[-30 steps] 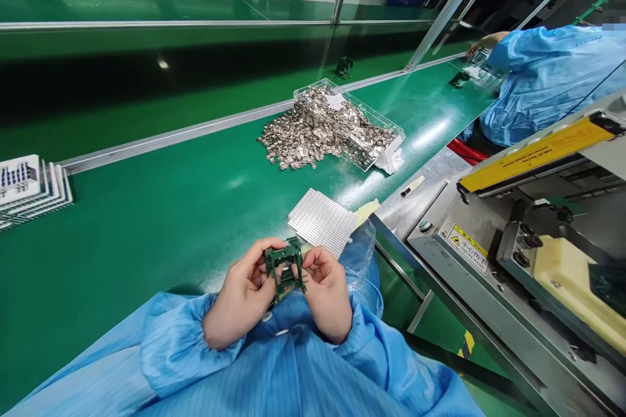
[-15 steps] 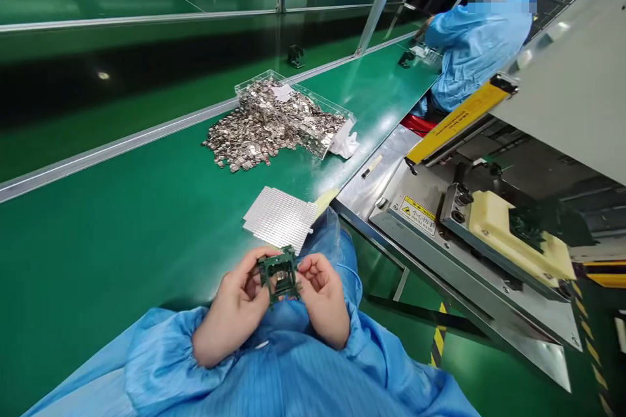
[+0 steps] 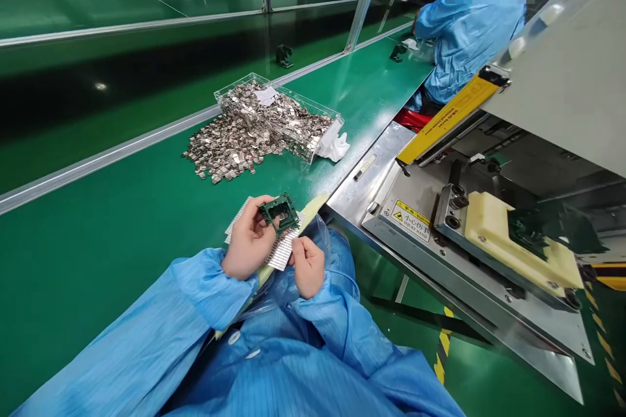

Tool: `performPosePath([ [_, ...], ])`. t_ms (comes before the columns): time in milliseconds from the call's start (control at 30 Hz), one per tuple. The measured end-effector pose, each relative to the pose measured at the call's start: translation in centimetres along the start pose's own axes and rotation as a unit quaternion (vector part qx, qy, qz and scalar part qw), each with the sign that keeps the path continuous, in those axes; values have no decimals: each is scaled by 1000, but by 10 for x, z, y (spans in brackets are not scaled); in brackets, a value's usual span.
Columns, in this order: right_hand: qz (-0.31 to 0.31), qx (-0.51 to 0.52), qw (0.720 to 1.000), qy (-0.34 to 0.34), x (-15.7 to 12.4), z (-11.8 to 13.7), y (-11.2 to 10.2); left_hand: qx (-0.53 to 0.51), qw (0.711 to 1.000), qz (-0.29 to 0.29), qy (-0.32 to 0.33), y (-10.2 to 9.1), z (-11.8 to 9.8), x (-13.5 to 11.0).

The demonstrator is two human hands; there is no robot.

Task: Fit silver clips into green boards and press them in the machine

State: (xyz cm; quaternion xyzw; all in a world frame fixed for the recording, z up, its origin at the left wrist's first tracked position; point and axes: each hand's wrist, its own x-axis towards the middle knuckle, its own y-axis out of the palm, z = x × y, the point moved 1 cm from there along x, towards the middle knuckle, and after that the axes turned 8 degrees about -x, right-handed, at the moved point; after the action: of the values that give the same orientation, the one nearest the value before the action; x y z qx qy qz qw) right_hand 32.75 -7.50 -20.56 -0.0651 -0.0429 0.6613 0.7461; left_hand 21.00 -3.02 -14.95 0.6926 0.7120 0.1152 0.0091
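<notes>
My left hand (image 3: 249,239) grips a dark green plastic fixture (image 3: 279,213) by its edge, holding it above a silver sheet of small metal tiles (image 3: 282,251). My right hand (image 3: 308,266) has left the fixture and sits with curled fingers at the sheet's lower edge. Whether those fingers hold anything is hidden. Both of my blue smock sleeves (image 3: 210,290) reach the wrists, and a clear plastic bag (image 3: 313,260) lies on my lap.
A clear acrylic tray (image 3: 281,124) overflows with metal pieces across the green bench (image 3: 98,260). A white cloth (image 3: 335,147) lies beside it. To my right stands a machine with a yellow strip (image 3: 447,118). A co-worker in a blue smock (image 3: 469,45) sits further along.
My right hand has let go of the fixture and dropped toward the sheet. My left hand has carried the fixture up and away from my body, over the sheet.
</notes>
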Motion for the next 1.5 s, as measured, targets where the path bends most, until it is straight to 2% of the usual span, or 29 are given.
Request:
performPosePath([
  [167, 3, -22, 997, -74, 4, -10, -4, 0, 1000, 7, -14, -3, 2, -1],
  [333, 14, -62, 990, -127, 7, -9, -10, 11, 1000, 1, -24, -3, 2, -1],
  [700, 77, -38, 991, -101, 8, -10, -17, 41, 999, -9, -12, -3, 0, -1],
  [833, 121, -44, 987, -99, 8, -7, -23, 35, 999, -6, -12, -4, 3, -2],
  [933, 159, -85, 978, -107, 7, 1, -29, 40, 999, -8, -14, -4, 4, -2],
  [1033, 176, -198, 952, -151, 6, 10, -36, 35, 999, -11, -14, -4, 4, -3],
  [1167, 188, -388, 872, -232, 7, 14, -41, 18, 1000, -18, -13, -3, 4, -3],
  [1233, 203, -449, 843, -216, 10, 11, -40, 16, 1000, -18, -16, -3, 4, -3],
  [1333, 224, -489, 829, -155, 15, 0, -35, 13, 1000, -11, -24, -3, 4, -3],
  [1500, 232, -499, 830, -92, 23, -21, -31, -19, 999, -7, -39, -3, 0, -3],
])
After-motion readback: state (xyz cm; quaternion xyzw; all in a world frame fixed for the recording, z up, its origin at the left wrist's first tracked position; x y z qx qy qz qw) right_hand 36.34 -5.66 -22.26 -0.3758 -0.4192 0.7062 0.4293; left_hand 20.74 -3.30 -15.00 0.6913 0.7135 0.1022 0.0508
